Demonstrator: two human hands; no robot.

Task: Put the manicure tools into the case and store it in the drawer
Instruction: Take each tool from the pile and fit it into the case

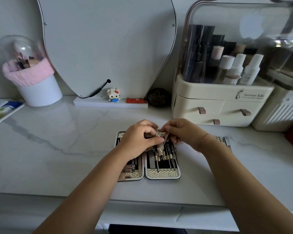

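Case [162, 173] lies open at the middle of the counter [57, 149], near its front edge. The organizer [210, 102] at the back right has its drawers shut, so storing seems not yet begun. The left hand [139, 139] curls over the case's far part; whether it grips anything cannot be told. The right hand [181, 132] pinches a thin tool [166, 137] above the right half, apparently seating it. Several tools already sit in both halves. A clipper [226, 141] lies out on the counter, right of the case.

Mirror [107, 48], toy cat [114, 95], brush holder [39, 92]
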